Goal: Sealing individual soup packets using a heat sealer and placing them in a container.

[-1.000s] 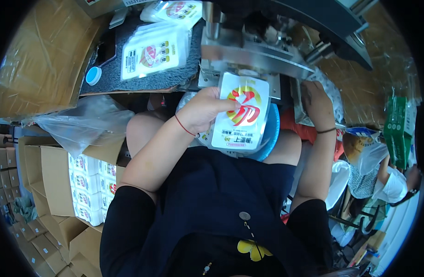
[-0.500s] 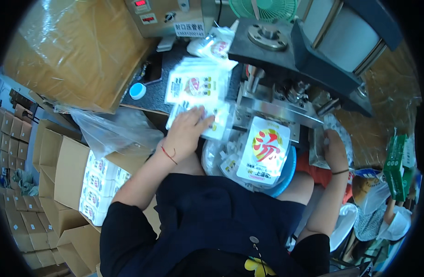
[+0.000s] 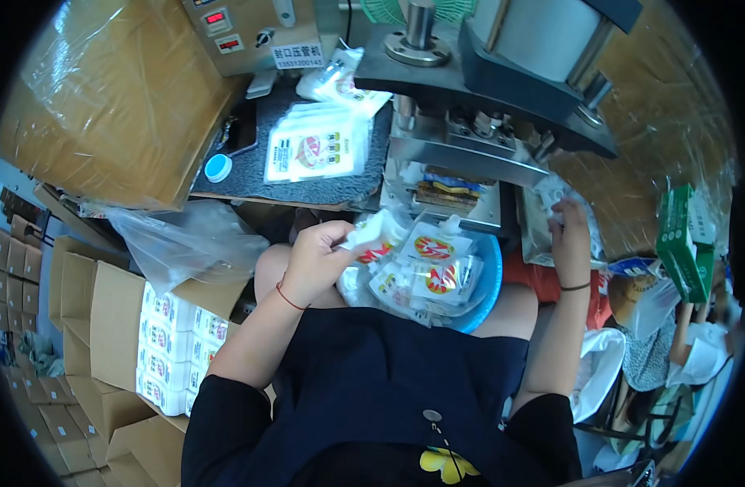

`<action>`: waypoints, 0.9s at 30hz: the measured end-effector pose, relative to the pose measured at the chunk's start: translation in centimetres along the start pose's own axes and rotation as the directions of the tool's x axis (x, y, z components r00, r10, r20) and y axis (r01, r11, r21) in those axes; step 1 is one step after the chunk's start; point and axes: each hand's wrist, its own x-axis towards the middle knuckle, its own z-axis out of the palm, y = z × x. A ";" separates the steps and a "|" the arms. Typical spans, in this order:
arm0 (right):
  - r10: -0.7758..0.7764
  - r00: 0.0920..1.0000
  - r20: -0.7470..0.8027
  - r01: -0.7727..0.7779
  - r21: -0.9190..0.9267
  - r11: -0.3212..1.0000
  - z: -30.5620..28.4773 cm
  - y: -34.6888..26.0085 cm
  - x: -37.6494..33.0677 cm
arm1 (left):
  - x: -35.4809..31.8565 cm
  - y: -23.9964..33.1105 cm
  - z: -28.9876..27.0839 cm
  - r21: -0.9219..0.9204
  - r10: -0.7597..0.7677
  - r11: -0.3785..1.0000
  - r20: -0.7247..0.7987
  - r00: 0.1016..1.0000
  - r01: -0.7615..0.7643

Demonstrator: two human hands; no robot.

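My left hand (image 3: 312, 256) is closed on a white printed plastic pouch (image 3: 376, 236), pinched by its edge and tilted above the left side of a blue basin (image 3: 493, 280). In the basin lie several clear-and-white pouches (image 3: 437, 276) with red and yellow print; one shows a spout. My right hand (image 3: 574, 239) reaches into a tray (image 3: 536, 231) of small whitish parts right of the metal press (image 3: 470, 146). Its fingers are curled together at the parts, and whether one is between them is hidden. A fanned stack of flat pouches (image 3: 320, 150) rests on the dark worktop.
A blue-white round cap (image 3: 218, 168) and a phone (image 3: 241, 134) sit at the worktop's left edge. On the left stands an open carton (image 3: 117, 325) with rows of packed pouches. A control box (image 3: 251, 32) is behind, a green box (image 3: 685, 243) at right.
My left hand has drawn a pouch from the stack toward me and lifted it. The large pouch at the press's front edge now lies in the basin. My right hand stays by the tray.
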 end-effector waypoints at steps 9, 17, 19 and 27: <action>-0.034 0.988 0.152 -0.094 0.761 0.642 -2.0 -14.5 2.0 | -0.4 0.7 6.9 -0.104 -0.092 0.987 0.258 0.962 0.123; -0.315 0.858 0.405 0.090 0.487 0.869 -2.6 -12.3 2.1 | -1.4 0.4 10.1 -0.404 -0.149 0.810 0.559 0.815 0.425; -0.311 0.805 0.505 0.038 0.480 0.877 -3.0 -11.7 2.1 | -1.3 0.7 10.6 -0.417 -0.182 0.731 0.645 0.742 0.541; 0.089 0.962 0.258 -0.005 -0.309 0.951 -0.6 -1.0 2.4 | 4.0 0.0 8.3 -0.611 -0.209 0.585 0.522 0.827 0.534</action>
